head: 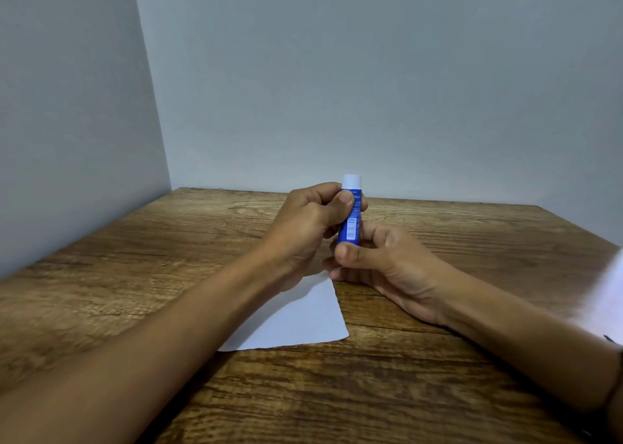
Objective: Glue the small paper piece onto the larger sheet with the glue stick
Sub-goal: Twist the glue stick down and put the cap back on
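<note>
A blue glue stick (350,222) with a white end at the top stands upright between both hands, above the table. My left hand (306,227) grips its upper part, thumb pressed on the blue tube. My right hand (381,261) holds its lower end with thumb and fingers. A white sheet of paper (303,319) lies flat on the wooden table under my left forearm, partly hidden by it. I cannot make out a separate small paper piece; something white and blurred (606,295) shows at the right edge.
The wooden table (135,275) stands in a corner, with grey walls at the back and on the left. Its right far corner slopes off at the frame's right edge.
</note>
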Tool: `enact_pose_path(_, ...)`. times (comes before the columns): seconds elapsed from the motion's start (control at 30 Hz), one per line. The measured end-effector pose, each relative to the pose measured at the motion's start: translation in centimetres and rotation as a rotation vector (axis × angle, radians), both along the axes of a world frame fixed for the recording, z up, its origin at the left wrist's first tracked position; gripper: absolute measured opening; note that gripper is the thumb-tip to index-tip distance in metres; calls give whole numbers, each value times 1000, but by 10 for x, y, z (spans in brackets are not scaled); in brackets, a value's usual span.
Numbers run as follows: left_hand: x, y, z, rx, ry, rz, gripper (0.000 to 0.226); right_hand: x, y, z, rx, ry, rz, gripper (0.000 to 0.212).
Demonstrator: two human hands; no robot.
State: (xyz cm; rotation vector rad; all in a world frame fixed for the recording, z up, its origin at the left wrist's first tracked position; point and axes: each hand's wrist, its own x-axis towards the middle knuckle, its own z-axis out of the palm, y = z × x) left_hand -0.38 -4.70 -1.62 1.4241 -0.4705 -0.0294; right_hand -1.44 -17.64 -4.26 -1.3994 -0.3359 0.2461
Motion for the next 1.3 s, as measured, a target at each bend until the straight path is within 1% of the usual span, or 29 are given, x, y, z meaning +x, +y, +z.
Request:
enact_pose_path(0.03, 0, 0, 1, 0, -11, 7, 24, 0, 0, 1, 5, 1, 17, 38)
enact_pose_path(0.13, 0, 0, 1, 20, -29, 35, 24, -1, -5, 3, 52, 0, 100, 19)
enact_pose_path(0.17, 0, 1, 1, 27, -24, 37, 24, -1, -6, 4, 58, -6, 115, 19)
enact_pose_path(0.2, 0, 1, 0, 29, -16, 35, 24, -2, -6, 4, 48, -12, 114, 23)
enact_pose_path(0.27, 0, 1, -1, 21, -9, 24, 23, -2, -5, 2, 9, -10, 60, 40)
enact_pose_path(0.33, 1, 1, -1, 14, -34, 20, 23, 0, -2, 1, -6, -5, -2, 48)
enact_pose_path(0.37, 0, 1, 0, 12, -50, 23, 23, 0, -1, 1, -6, -6, -5, 48)
enact_pose_path(0.43, 0, 1, 0, 18, -64, 33, 24, 0, -2, 2, 21, -3, 44, 39)
enact_pose_path(0.53, -1, 2, 1, 21, -14, 31, 25, -2, -6, 3, 55, -8, 109, 32)
enact_pose_path(0.6, 0, 2, 0, 16, -7, 36, 24, -2, -5, 2, 13, -18, 71, 36)
enact_pose_path(0.67, 1, 2, 0, 21, -42, 46, 24, -2, -3, 1, -11, -12, 12, 40)
enact_pose_path(0.77, 1, 2, 1, 28, -83, 50, 25, -2, -2, 3, 8, -8, 40, 35)
enact_pose_path(0.87, 1, 2, 1, 33, -37, 39, 26, -3, -5, 4, 14, -17, 101, 27)
enact_pose_path(0.9, 1, 3, 1, 35, -21, 32, 25, -4, -5, 4, 1, -19, 85, 27)
enact_pose_path(0.97, 1, 3, -1, 43, -19, 24, 23, -3, -3, 3, -19, -9, 29, 40)
enact_pose_path(1.03, 2, 3, 0, 44, -55, 38, 22, -2, -1, 2, -16, 5, -12, 51)
enact_pose_path(1.07, 2, 3, 1, 42, -74, 49, 23, -2, -1, 3, -15, 11, -15, 53)
enact_pose_path(1.13, 2, 4, 1, 42, -87, 60, 24, -4, -2, 5, -5, 15, 26, 49)
enact_pose_path(1.2, 2, 4, 1, 48, -53, 55, 25, -6, -3, 8, -6, -1, 73, 36)
enact_pose_path(1.23, 2, 4, 0, 51, -37, 51, 25, -7, -3, 8, -13, -9, 76, 29)
enact_pose_path(1.3, 3, 4, -2, 50, -37, 44, 24, -8, -2, 7, -28, -26, 44, 26)
